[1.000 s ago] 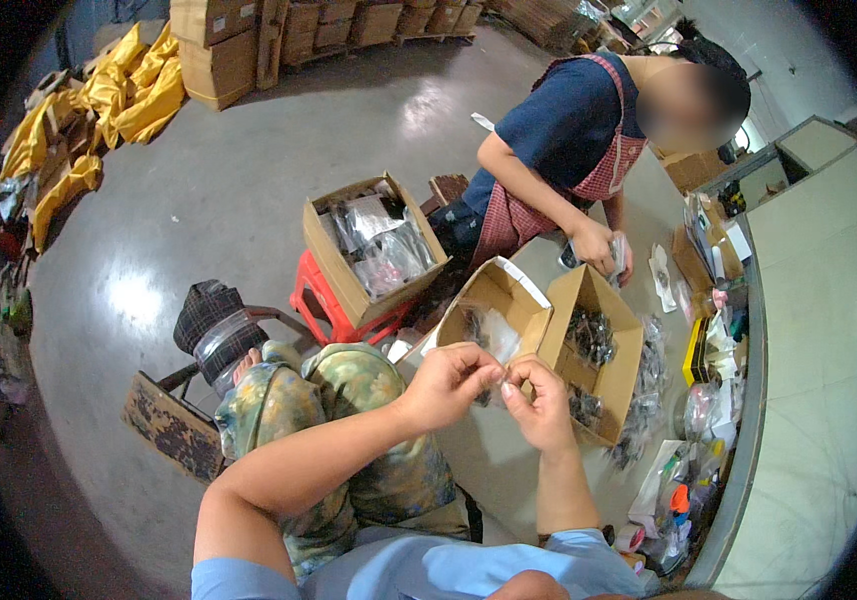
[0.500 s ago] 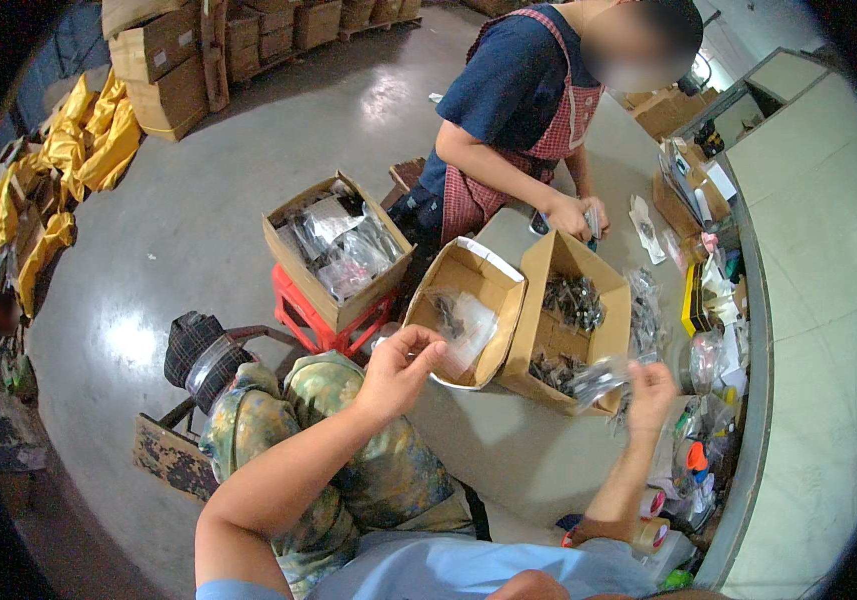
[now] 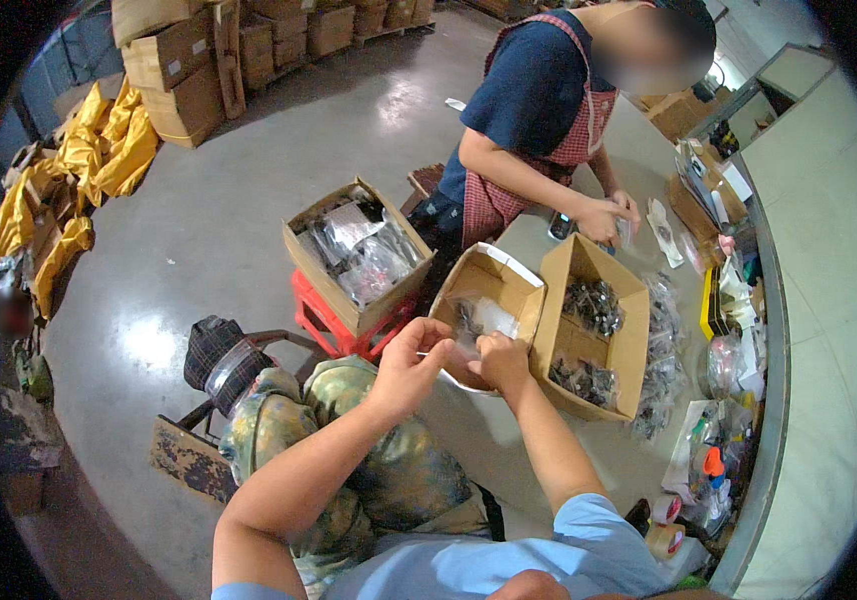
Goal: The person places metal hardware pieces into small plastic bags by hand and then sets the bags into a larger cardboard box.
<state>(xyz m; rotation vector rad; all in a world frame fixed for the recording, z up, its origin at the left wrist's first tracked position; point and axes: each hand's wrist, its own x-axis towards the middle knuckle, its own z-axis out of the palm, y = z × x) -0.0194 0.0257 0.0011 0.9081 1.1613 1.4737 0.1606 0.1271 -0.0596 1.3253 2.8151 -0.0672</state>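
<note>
Over the near edge of a shallow carton [image 3: 527, 275], my left hand [image 3: 411, 362] pinches a clear plastic bag [image 3: 465, 352] between thumb and fingers. My right hand [image 3: 502, 360] is closed at the other side of this bag, close to the left fingertips. Its fingers partly hide what lies between the hands. White and clear bags [image 3: 494, 317] lie inside the carton behind the hands. Just right of it stands a larger open carton [image 3: 633, 325] holding dark small parts [image 3: 592, 307] in clear bags, in two heaps.
Across the table a co-worker [image 3: 539, 110] in a checked apron handles a small item. A carton of filled bags [image 3: 357, 245] sits on a red stool [image 3: 321, 318] at left. More bagged parts [image 3: 661, 350], tape rolls [image 3: 666, 540] and clutter line the table's right side.
My right hand has moved left from the larger carton, where it held a clear bag of dark parts, to meet my left hand. The co-worker's hands have shifted slightly.
</note>
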